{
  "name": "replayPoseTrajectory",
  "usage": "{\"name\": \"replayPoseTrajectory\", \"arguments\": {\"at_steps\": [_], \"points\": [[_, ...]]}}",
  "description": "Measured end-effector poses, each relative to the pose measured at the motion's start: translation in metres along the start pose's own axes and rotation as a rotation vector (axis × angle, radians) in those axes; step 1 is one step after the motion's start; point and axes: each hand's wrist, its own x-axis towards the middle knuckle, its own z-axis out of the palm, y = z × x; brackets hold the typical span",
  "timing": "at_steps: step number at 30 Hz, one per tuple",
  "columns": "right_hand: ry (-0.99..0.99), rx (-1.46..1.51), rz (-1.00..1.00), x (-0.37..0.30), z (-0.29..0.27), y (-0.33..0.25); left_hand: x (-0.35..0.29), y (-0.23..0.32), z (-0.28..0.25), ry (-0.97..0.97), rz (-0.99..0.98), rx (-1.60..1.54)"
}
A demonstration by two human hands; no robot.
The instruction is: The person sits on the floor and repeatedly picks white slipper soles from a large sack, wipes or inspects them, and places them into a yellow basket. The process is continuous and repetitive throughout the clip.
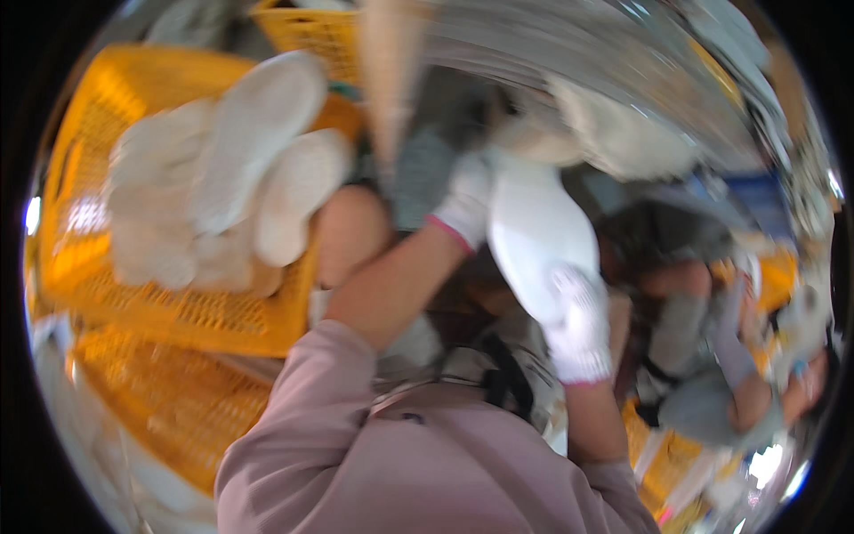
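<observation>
A white shoe sole (541, 233) is held in front of me, its long shape slanting from far left to near right. My right hand (578, 331), in a white knitted glove with a pink cuff, is closed on its near end, the thumb lying over the surface. At the far left edge of the sole is my left hand (467, 203), gloved the same way. It looks closed on that edge, but motion smears its fingers. More pale soles (258, 133) fill a yellow plastic basket (98, 89) on my left, several of them overlapping.
Another yellow basket (169, 392) stands below the first, and one more yellow basket (307, 37) is at the far left. Blurred plastic-wrapped material (605, 53) lies ahead. A co-worker in grey (716, 405) sits close on my right, with yellow containers nearby.
</observation>
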Motion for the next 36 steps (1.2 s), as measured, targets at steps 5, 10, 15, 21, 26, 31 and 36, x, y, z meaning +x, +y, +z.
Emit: {"name": "replayPoseTrajectory", "arguments": {"at_steps": [5, 10, 15, 21, 26, 31, 36], "points": [[-0.060, -0.260, -0.296, -0.036, -0.092, 0.021, -0.126, 0.057, 0.078, 0.193, 0.161, 1.769], [0.103, -1.103, 0.128, -0.098, -0.219, 0.056, -0.199, 0.208, 0.109, 1.039, 0.993, 2.766], [0.032, -1.172, 0.043, -0.097, -0.217, 0.076, -0.219, 0.263, 0.081, 1.158, 0.232, 3.072], [-0.056, -1.062, -0.374, -0.062, -0.131, 0.054, -0.255, 0.263, 0.158, 0.786, 0.293, 1.262], [-0.182, -0.574, -0.409, -0.076, -0.024, 0.006, -0.280, 0.122, 0.176, 0.171, 0.191, 2.218], [-0.001, -0.207, -0.081, -0.054, -0.034, -0.056, -0.184, 0.002, 0.109, -0.261, 0.402, 2.388], [0.301, -0.672, -0.329, -0.078, -0.071, -0.032, -0.055, -0.057, 0.058, 0.533, -0.008, 0.558]]}}
